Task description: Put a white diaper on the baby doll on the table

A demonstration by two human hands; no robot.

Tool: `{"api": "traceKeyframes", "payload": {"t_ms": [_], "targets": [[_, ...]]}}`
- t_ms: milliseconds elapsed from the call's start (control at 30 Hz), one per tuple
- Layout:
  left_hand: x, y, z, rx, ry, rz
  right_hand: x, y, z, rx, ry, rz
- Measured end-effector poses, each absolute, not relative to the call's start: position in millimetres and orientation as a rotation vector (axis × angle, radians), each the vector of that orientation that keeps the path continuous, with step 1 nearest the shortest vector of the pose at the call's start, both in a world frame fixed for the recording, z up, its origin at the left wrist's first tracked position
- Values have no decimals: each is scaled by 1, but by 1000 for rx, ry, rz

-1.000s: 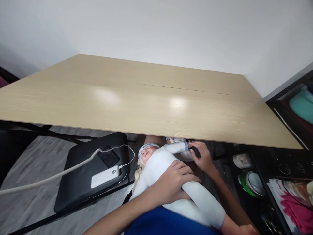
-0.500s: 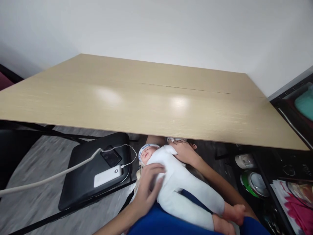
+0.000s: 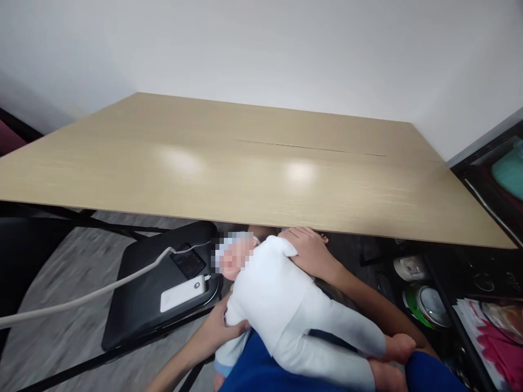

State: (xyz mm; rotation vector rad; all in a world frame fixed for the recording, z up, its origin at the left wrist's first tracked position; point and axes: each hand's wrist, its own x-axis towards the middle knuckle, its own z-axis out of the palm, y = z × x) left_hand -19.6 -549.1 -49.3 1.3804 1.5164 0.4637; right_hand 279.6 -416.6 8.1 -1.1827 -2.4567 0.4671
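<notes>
A baby doll [image 3: 273,288] in a white suit and a light cap lies across my lap on blue clothing. Its head points to the left and its bare feet to the lower right. My left hand [image 3: 223,326] is closed round the doll's near arm, with the thumb on the white sleeve. On the doll's far side, by the shoulder, my right hand [image 3: 308,250] rests over its other arm, fingers curved round it near the table edge. Part of the doll's far arm is hidden beneath that hand.
A wooden table [image 3: 245,174] stands just ahead, its front edge above my lap. To the left, a black stool [image 3: 143,299] bears a white power bank [image 3: 183,294] with a cable [image 3: 102,291]. A dark shelf with papers [image 3: 469,326] and a round tin [image 3: 431,305] stands at the right.
My left hand has moved from the doll's chest down and left to its near arm. The doll's torso has come up and turned, its head shifting slightly left.
</notes>
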Motion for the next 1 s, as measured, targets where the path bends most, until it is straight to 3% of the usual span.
{"api": "traceKeyframes", "payload": {"t_ms": [367, 633, 833, 1000], "targets": [[-4, -495, 42, 1651, 1242, 476, 337, -431, 55, -1387, -2214, 373], [29, -370, 112, 1993, 1087, 342, 387, -402, 89, -1616, -1901, 83], [52, -274, 116, 2158, 1042, 169, 407, -360, 69, -1805, -1873, -57], [63, -252, 91, 2371, 1303, 203, 412, -326, 38, -1891, -1918, -78]]}}
